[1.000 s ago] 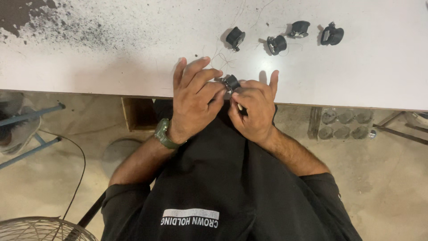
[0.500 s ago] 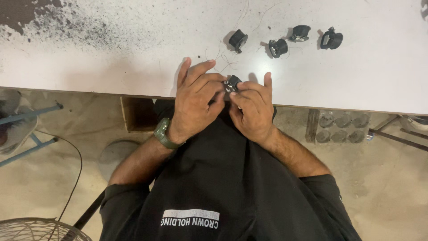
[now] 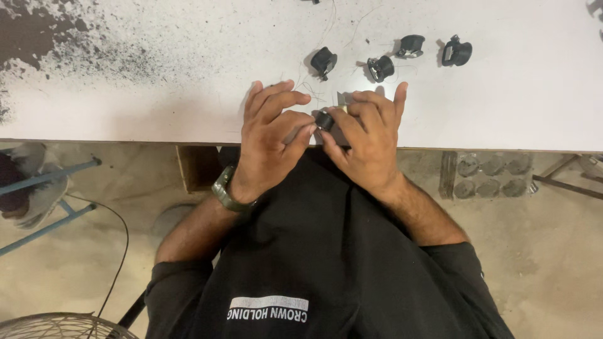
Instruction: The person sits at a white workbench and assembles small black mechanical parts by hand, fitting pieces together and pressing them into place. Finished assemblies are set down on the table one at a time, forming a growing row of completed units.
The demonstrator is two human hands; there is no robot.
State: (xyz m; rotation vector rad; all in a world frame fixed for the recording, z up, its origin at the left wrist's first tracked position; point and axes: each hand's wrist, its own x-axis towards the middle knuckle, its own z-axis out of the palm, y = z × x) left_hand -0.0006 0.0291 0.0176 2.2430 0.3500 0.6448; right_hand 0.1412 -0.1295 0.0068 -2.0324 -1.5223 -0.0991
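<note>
Head view: looking down on two hands at the near edge of a white table point(image 3: 125, 119).
Held part: a small black part point(image 3: 324, 119), round and matte, with a bit of bright metal on its right side; it sits between both hands, just above the table edge.
Left hand: the left hand point(image 3: 270, 141) has its fingers bent and pinched narrow on the left side of the small black part, probably to keep it steady.
Right hand: the right hand point(image 3: 367, 138) curls its fingers over the right side of the same part, with the little finger raised; both hands grip it together, I judge because it is too small for one hand alone.
Spare parts: four similar black pieces point(image 3: 324, 61), point(image 3: 380, 68), point(image 3: 411, 46), point(image 3: 456, 53) lie in a loose row farther on the table, apart from the hands and from each other, perhaps laid out within reach.
Wires: thin pale wires point(image 3: 308, 85) lie on the table between the hands and the row.
Table surface: smooth and white, with dark speckled stains at the far left.
Wrist: a dark green watch point(image 3: 225, 189) on the left wrist.
Floor: rough concrete, with a wire fan guard point(image 3: 56, 326) at the near left.
</note>
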